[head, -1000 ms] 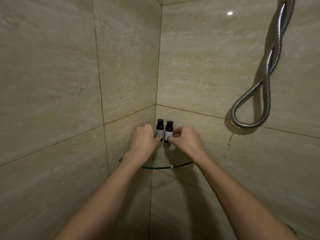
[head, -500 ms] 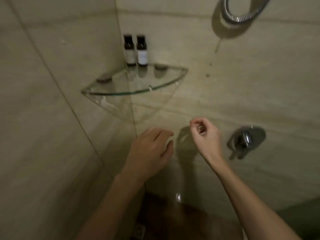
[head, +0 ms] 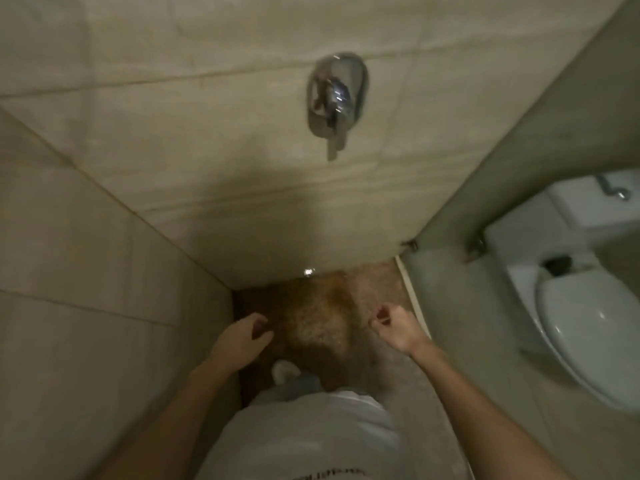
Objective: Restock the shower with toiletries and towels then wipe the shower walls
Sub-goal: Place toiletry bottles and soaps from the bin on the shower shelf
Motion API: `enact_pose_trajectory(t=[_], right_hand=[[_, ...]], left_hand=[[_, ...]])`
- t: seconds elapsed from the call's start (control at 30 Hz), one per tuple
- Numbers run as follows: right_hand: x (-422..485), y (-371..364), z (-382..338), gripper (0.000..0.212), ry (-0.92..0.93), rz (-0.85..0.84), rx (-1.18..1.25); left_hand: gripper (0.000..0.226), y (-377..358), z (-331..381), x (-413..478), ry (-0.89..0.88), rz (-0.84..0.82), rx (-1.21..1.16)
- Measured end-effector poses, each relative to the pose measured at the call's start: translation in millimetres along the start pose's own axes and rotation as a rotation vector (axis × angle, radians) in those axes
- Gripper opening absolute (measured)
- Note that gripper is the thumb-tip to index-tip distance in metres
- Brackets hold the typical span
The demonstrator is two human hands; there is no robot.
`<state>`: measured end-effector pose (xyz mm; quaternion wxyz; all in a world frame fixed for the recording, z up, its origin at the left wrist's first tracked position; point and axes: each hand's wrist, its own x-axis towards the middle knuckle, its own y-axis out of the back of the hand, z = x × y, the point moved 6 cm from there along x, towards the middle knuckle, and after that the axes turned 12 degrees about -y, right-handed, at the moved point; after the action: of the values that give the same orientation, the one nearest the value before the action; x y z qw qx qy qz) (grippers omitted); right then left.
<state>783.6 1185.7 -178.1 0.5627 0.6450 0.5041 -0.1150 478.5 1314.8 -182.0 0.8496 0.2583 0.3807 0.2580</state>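
Looking down into a shower corner, both hands held out over the floor with nothing in them.
Head view: beige, stone-veined shower walls (head: 214, 140) fill the left and top, meeting above a brown pebbled floor (head: 311, 306). A chrome mixer handle (head: 334, 98) is mounted on the far wall. The left hand (head: 242, 337) has relaxed, slightly bent fingers; the right hand (head: 394, 327) has its fingers curled in. A white toilet (head: 588, 341) is at the right edge.

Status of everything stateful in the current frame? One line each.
left hand: empty, fingers relaxed, above the floor.
right hand: fingers curled, nothing visible in it.
shower mixer: lever points down; no running water seen.
toilet lid: down.
shower floor: dark patch, possibly wet; too blurred to be sure.
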Motion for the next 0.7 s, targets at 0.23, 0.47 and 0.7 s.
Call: enact_pose_trajectory(t=[0.23,0.47,0.7], right_hand=[[-75,-59,221,0.017,-0.448,-0.055,0.297],[-199,-122,386,0.011,-0.729,0.011,0.617],[-309,-195,471,0.024,-0.864,0.112,0.913]], left_hand=[[0.018,-86,1,-27,0.156,-0.176,-0.011],[0.006,-162,78,-55,-0.016,-0.362,0.239],[0.046,-259,155,-35,-0.136,-0.588,0.527]])
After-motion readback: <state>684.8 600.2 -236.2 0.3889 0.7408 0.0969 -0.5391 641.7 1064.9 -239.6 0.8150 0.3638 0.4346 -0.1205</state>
